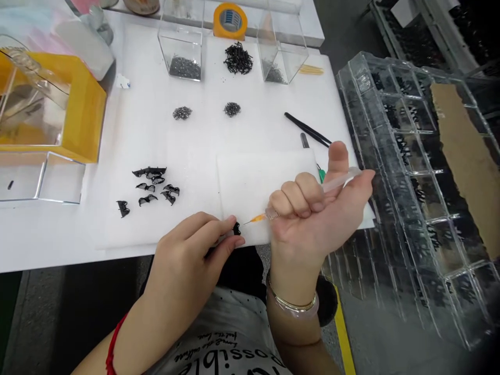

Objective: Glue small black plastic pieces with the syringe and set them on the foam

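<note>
My left hand (195, 250) pinches a small black plastic part (236, 228) between thumb and fingertips, near the front edge of the table. Fingers wrapped round its barrel, my right hand (308, 208) grips a clear syringe (339, 181), the thumb at the plunger end. The orange needle tip (258, 218) points left at the black part, its thin metal end just short of it or touching; I cannot tell which. Several similar black parts (147, 199) lie on the white mat to the left of my hands.
Black tweezers (307, 128) lie right of centre. Farther back are small piles of metal bits (182, 113), black pieces (238, 58), clear boxes (185, 57) and orange tape (230, 21). A yellow box (84, 109) stands left; clear compartment trays (420, 172) stand right.
</note>
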`<state>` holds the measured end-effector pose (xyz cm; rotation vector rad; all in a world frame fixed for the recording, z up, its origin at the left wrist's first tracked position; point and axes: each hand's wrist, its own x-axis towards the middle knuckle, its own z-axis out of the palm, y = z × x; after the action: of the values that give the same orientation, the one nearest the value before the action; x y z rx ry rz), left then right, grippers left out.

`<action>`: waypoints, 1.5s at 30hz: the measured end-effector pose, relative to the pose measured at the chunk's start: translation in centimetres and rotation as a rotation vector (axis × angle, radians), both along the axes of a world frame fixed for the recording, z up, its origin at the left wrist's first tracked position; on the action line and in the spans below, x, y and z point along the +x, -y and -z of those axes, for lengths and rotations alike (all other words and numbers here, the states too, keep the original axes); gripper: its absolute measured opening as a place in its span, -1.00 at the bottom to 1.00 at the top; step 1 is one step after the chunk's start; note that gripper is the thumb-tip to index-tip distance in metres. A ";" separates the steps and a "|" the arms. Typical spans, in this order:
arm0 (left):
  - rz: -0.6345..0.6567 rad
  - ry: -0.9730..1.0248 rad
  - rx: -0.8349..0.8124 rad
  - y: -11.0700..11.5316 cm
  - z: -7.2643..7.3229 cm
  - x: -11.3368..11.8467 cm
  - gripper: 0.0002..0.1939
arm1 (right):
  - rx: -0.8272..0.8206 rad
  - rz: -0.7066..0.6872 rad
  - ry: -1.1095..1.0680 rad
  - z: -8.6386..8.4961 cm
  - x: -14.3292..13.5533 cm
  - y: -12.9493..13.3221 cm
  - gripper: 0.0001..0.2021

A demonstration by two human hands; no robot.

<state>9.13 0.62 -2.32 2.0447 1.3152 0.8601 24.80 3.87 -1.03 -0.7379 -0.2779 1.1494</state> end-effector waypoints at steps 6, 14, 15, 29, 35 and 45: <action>-0.032 0.002 -0.007 0.3 0.0 0.2 -0.89 | -0.018 0.019 0.034 0.0 -0.3 0.1 -0.46; -0.045 -0.017 -0.009 0.2 -0.1 0.3 -0.93 | 0.025 -0.026 0.028 0.3 -0.2 0.1 -0.46; -0.046 -0.020 -0.011 0.2 -0.1 0.3 -0.94 | 0.021 -0.032 0.028 0.3 -0.1 0.1 -0.47; -0.044 -0.037 -0.005 0.1 -0.2 0.4 -0.95 | 0.020 -0.057 0.042 0.5 -0.2 0.1 -0.49; -0.047 -0.039 -0.013 0.2 -0.2 0.4 -0.95 | 0.032 -0.060 0.076 0.7 -0.1 0.0 -0.56; -0.049 -0.060 0.000 0.2 -0.2 0.3 -0.96 | 0.020 -0.024 0.072 0.7 -0.2 -0.2 -0.50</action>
<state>9.44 0.46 -2.15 2.0604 1.4037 0.8254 24.63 4.08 -1.68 -0.7614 -0.3587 1.1424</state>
